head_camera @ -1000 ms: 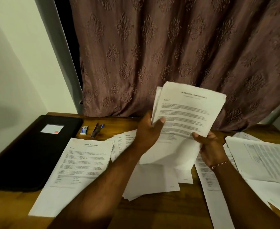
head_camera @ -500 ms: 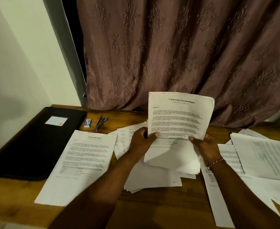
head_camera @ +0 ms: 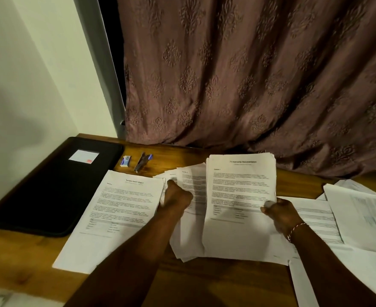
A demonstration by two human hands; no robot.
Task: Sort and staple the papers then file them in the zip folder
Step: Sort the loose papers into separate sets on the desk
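My right hand [head_camera: 279, 212] grips the right edge of a stack of sheets headed "Internship Documentation" [head_camera: 238, 196], which lies low over the middle of the wooden table [head_camera: 204, 284]. My left hand [head_camera: 176, 196] is off that stack, knuckles up and fingers curled down onto loose sheets [head_camera: 193, 180] beside the "Sample Health Report" pile [head_camera: 120, 209]. Whether it grips a sheet is hidden. The black zip folder [head_camera: 54, 187] lies shut at the far left. A small stapler [head_camera: 141, 162] and a box of staples [head_camera: 125, 161] sit behind the papers.
More printed sheets [head_camera: 360, 216] overlap at the right side of the table and hang past its front edge. A brown patterned curtain [head_camera: 249, 85] hangs right behind the table. A pale wall [head_camera: 27, 74] borders the left side.
The internship stack came down from in front of the curtain to just above the table. My left hand let go of it and moved left onto the loose sheets. My right hand kept its hold.
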